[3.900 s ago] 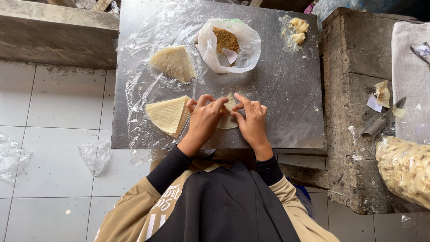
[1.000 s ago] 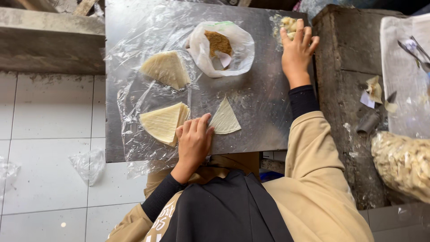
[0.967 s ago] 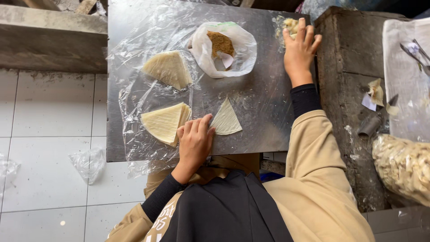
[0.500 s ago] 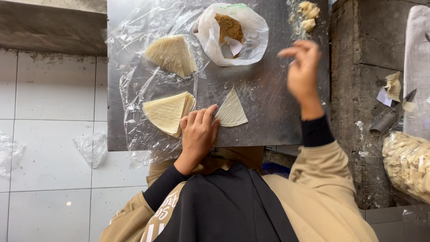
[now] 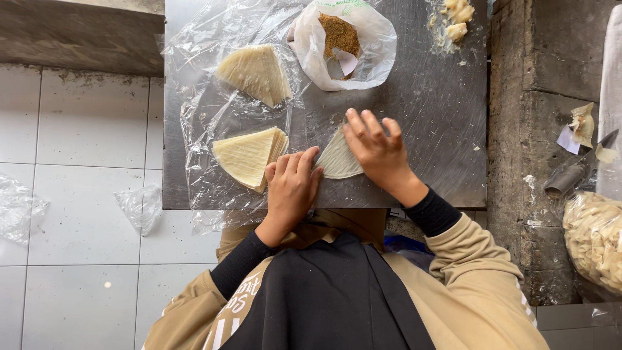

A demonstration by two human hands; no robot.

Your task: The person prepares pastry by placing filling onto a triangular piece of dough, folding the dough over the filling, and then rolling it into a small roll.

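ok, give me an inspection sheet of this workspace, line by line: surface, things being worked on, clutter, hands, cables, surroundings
Surface: metal tabletop, partly covered by clear plastic sheet.
Job's things: single triangular wrapper flat on the metal; near wrapper stack and far wrapper stack on the plastic; white bag of brown filling, open.
Clutter: pale dough lumps with crumbs at the far corner.
Hands: left hand touches the single wrapper's near corner beside the near stack; right hand lies flat over the wrapper's other edge; no closed grip.
Cables: nothing seen.
Surroundings: white tiled floor, crumpled plastic scraps, concrete ledge, bag of pale pieces.
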